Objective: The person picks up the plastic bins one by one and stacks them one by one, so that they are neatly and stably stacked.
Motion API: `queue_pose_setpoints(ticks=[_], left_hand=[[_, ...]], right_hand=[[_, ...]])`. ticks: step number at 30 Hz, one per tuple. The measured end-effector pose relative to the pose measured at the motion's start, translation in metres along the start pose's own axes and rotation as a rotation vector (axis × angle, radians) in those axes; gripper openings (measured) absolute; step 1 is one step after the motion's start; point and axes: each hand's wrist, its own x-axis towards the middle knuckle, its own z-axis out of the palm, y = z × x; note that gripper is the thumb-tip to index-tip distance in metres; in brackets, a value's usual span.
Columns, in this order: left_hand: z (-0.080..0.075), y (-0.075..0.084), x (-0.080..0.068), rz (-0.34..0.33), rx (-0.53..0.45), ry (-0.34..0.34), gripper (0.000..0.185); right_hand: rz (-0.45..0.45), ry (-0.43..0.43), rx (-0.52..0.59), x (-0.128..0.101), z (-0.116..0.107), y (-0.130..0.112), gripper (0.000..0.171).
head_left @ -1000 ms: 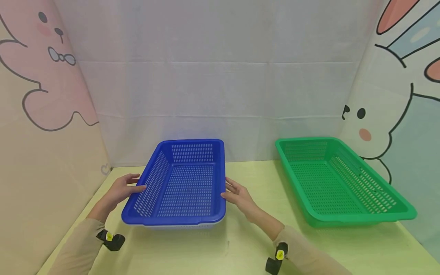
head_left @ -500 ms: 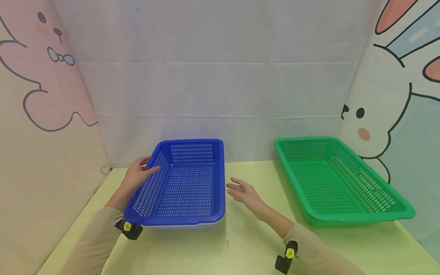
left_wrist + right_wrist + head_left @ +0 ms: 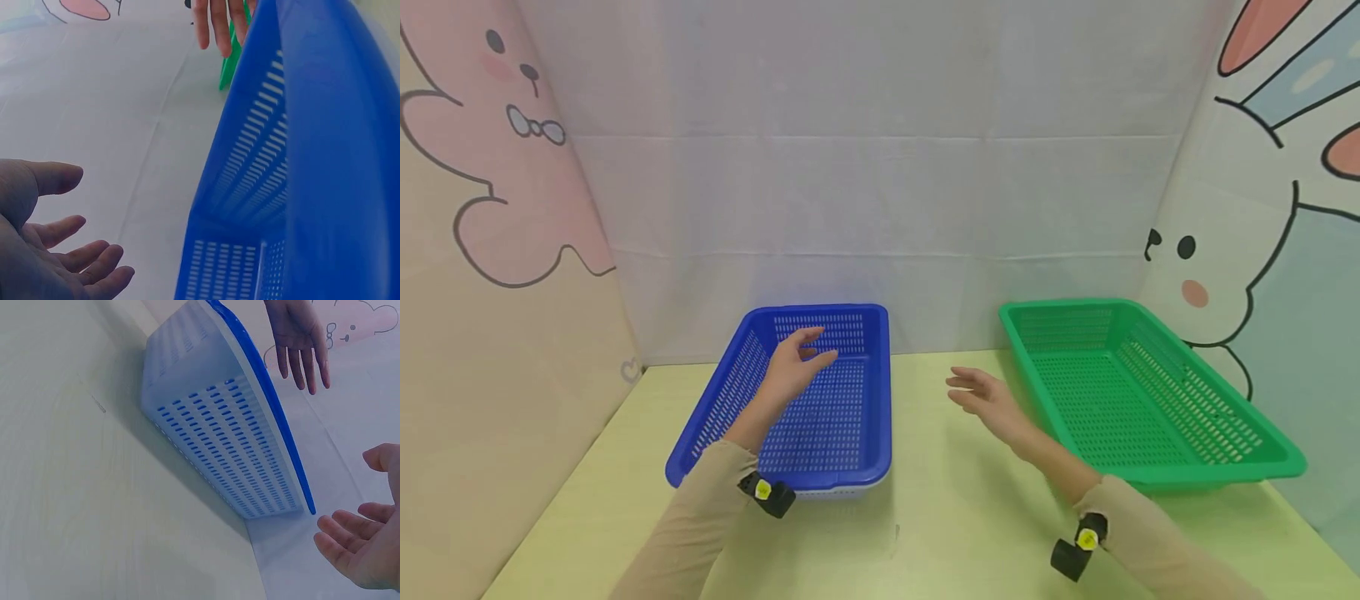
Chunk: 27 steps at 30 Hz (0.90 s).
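Observation:
A blue slotted plastic basket [image 3: 820, 417] stands on the table at centre left, with nothing lying in it. In the right wrist view its outside shows a whitish basket [image 3: 200, 425] nested under the blue rim. My left hand [image 3: 790, 367] hovers over the blue basket, fingers loosely spread and holding nothing. My right hand [image 3: 992, 404] is in the gap between the two baskets, fingers relaxed, also holding nothing. To its right stands a green slotted basket [image 3: 1120, 408]. The left wrist view shows the left hand [image 3: 62, 250] apart from the blue rim.
The pale yellow-green table [image 3: 820, 558] meets a white cloth backdrop [image 3: 880, 192]. Side walls carry cartoon prints, a pink animal [image 3: 527, 183] on the left and a white rabbit [image 3: 1217, 250] on the right. Black wrist cameras sit on both sleeves.
My left hand has left the blue basket's left rim and moved right over it. My right hand has come off the right rim and moved right, towards the green basket. Both baskets stay put.

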Motion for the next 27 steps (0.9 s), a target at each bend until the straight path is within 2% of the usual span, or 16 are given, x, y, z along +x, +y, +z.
queue_pose_setpoints(ticks=[7,12,20,27], left_hand=[[0.038,0.025,0.003,0.025,-0.07,-0.032,0.05],[0.065,0.037,0.006,0.033,-0.138,-0.064,0.049],[0.101,0.06,0.003,0.011,-0.266,-0.106,0.048],[0.137,0.072,0.004,0.052,-0.419,-0.052,0.04]], right_hand=[[-0.038,0.022,-0.051,-0.005,-0.038,0.001,0.052],[-0.031,0.059,-0.063,-0.008,-0.065,0.003,0.053],[-0.02,0.123,-0.147,-0.014,-0.101,0.005,0.055],[-0.038,0.164,-0.285,-0.025,-0.124,0.011,0.054]])
